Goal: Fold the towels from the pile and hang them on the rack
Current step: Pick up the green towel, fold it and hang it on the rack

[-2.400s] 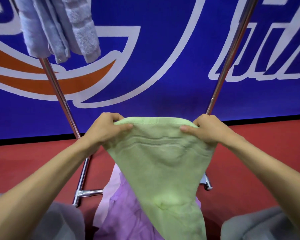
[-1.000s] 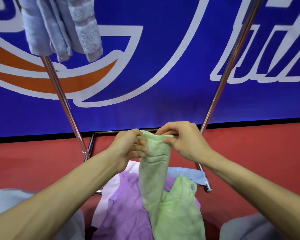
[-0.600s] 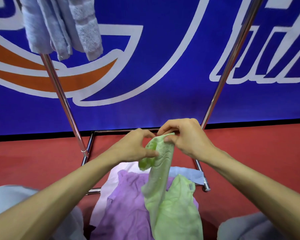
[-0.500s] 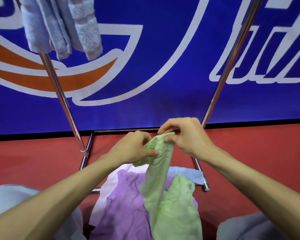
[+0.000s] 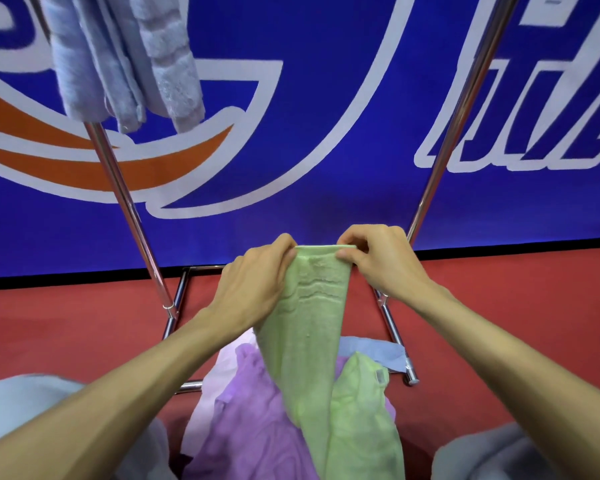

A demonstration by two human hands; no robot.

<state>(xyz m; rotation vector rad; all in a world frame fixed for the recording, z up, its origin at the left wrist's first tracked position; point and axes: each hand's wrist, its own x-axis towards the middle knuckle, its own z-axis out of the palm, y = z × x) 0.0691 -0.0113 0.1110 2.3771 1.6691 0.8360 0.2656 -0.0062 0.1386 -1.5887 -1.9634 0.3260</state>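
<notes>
At the upper left, pale blue towels [image 5: 125, 60] hang folded over the top of the metal rack [image 5: 125, 199], whose left pole goes down in a slant to the base on the red floor [image 5: 66, 327]. Behind it stands a blue banner [image 5: 326, 133] with white and orange shapes. Lower, the left hand [image 5: 253, 289] grips the left top corner of the green towel [image 5: 312, 327], with the fingers closed around the cloth. The towel is held up in front of the rack as a narrow folded strip, and its lower part falls down onto the pile [image 5: 250, 420] of purple, white and light blue cloths just below. The right hand [image 5: 378, 261] pinches the right top corner, thumb and fingers pressed together on the edge. Behind this hand the right pole [image 5: 461, 109] of the rack rises in a slant to the upper right.
</notes>
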